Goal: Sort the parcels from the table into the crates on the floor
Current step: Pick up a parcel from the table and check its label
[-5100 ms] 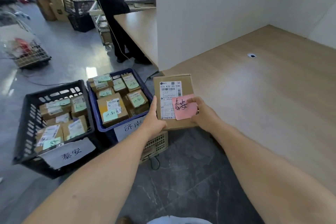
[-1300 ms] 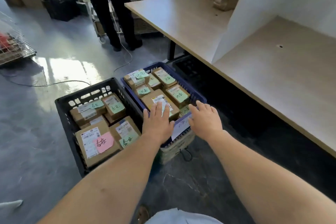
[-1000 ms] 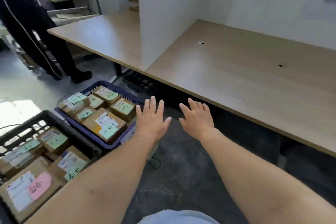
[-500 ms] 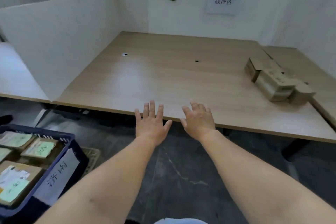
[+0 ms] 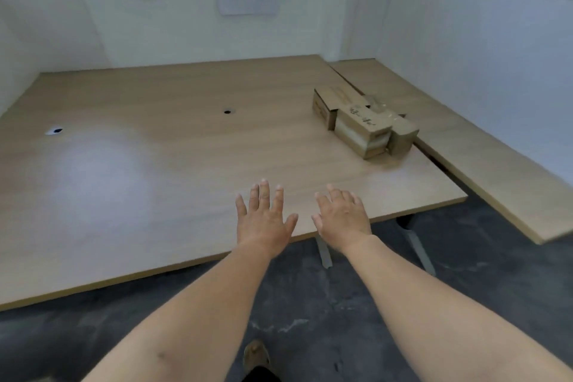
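brown cardboard parcels (image 5: pixel 362 121) sit bunched at the far right of the wooden tabletop (image 5: pixel 148 170). left hand (image 5: pixel 263 220) and right hand (image 5: pixel 342 220) hover empty, fingers spread. the boxes look stiff and light; grip opposite sides.

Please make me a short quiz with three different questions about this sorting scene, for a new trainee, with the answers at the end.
1. True or false: the left hand is holding a brown cardboard parcel.
2. Where do the brown cardboard parcels lie on the light wooden table?
A) near its left edge
B) near its far right side
C) at its middle
3. Fill in: the fingers of the right hand are spread and hold ____.

Key
1. False: it is open and empty.
2. B
3. nothing
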A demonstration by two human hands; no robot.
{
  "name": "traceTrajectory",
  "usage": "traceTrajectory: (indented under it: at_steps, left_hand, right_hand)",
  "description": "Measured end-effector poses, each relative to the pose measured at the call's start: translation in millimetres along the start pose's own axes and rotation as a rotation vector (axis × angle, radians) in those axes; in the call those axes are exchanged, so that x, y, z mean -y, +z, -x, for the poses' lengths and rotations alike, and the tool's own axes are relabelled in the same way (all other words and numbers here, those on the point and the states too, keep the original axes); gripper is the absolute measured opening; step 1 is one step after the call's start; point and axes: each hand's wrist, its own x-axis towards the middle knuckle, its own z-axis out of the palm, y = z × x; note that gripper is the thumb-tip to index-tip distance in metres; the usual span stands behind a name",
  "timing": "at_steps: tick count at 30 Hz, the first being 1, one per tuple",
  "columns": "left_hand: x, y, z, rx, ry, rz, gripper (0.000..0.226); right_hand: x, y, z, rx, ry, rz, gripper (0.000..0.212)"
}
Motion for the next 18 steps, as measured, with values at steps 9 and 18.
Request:
traceTrajectory:
  at_steps: [9, 18]
  left_hand:
    - [1, -26, -147, -0.028, 0.148, 0.031, 0.069]
    - [-15, -30, -242, -0.024, 0.211, 0.011, 0.070]
  right_hand:
    - [-33, -12, -127, -0.008, 0.147, 0.050, 0.051]
    - [-66, -6, -202, -0.016, 0.204, 0.049, 0.049]
